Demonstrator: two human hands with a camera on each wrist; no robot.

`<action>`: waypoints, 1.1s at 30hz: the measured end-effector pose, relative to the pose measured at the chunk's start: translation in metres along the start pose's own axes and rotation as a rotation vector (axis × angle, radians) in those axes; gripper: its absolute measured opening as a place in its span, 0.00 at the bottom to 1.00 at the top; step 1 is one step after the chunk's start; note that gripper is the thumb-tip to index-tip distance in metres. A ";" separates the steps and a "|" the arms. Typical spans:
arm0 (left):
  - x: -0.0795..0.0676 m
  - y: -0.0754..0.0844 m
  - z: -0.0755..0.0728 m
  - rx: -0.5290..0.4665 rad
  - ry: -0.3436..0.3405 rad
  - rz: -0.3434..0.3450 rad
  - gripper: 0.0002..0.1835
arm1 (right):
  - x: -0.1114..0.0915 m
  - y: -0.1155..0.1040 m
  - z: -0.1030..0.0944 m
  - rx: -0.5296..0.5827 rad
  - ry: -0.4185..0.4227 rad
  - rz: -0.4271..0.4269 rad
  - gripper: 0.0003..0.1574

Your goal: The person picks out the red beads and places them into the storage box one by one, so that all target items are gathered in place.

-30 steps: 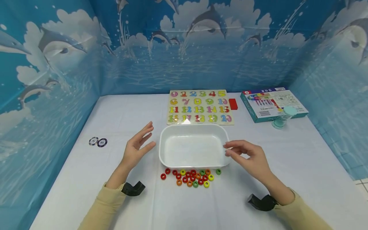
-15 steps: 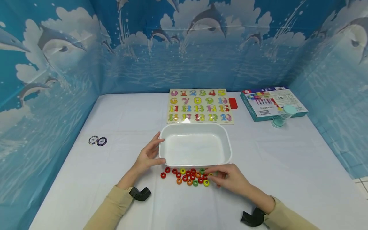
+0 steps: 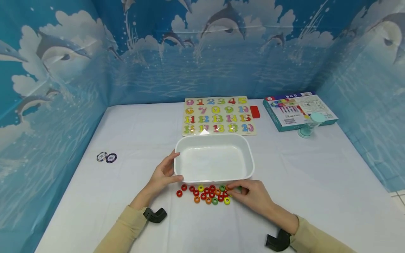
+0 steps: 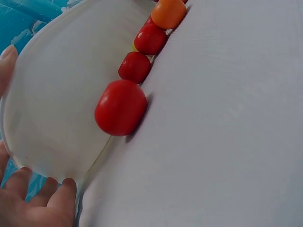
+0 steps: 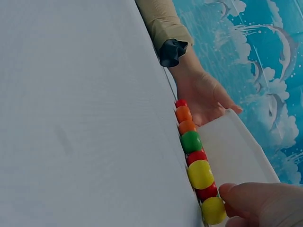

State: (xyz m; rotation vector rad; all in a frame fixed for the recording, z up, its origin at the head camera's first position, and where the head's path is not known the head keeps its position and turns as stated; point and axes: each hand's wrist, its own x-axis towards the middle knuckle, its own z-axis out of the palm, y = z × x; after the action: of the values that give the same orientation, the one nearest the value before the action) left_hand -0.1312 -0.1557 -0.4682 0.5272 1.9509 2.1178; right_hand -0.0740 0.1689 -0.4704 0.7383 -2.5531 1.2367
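Observation:
A white tray (image 3: 215, 163) lies at the middle of the table, with a cluster of red, orange, yellow and green ring beads (image 3: 212, 194) along its near side. My left hand (image 3: 162, 174) grips the tray's near-left corner, its thumb at the front rim and fingers at the left side. In the left wrist view, those fingers (image 4: 45, 191) lie against the tray wall. My right hand (image 3: 253, 195) is at the right end of the beads, thumb and forefinger pinching an orange bead (image 3: 226, 187). A yellow bead (image 5: 213, 210) sits close by these fingertips in the right wrist view.
Behind the tray lies a number puzzle board (image 3: 218, 116) with a red block (image 3: 255, 111) beside it. A game box (image 3: 300, 111) and a mint-lidded sand timer (image 3: 311, 125) stand at the back right. Two poker chips (image 3: 106, 157) lie on the left.
My left hand has come right and taken hold of the tray. The right hand has moved from the tray's right side down to the beads, its thumb and forefinger closing together there.

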 end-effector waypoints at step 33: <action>-0.001 -0.001 0.001 -0.023 -0.005 0.012 0.42 | 0.009 -0.021 -0.012 0.020 -0.179 -0.109 0.13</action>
State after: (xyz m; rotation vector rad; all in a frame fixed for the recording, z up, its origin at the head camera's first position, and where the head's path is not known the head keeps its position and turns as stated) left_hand -0.1301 -0.1546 -0.4694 0.5408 1.9226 2.1414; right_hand -0.0710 0.1648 -0.4455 1.0218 -2.6017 1.2130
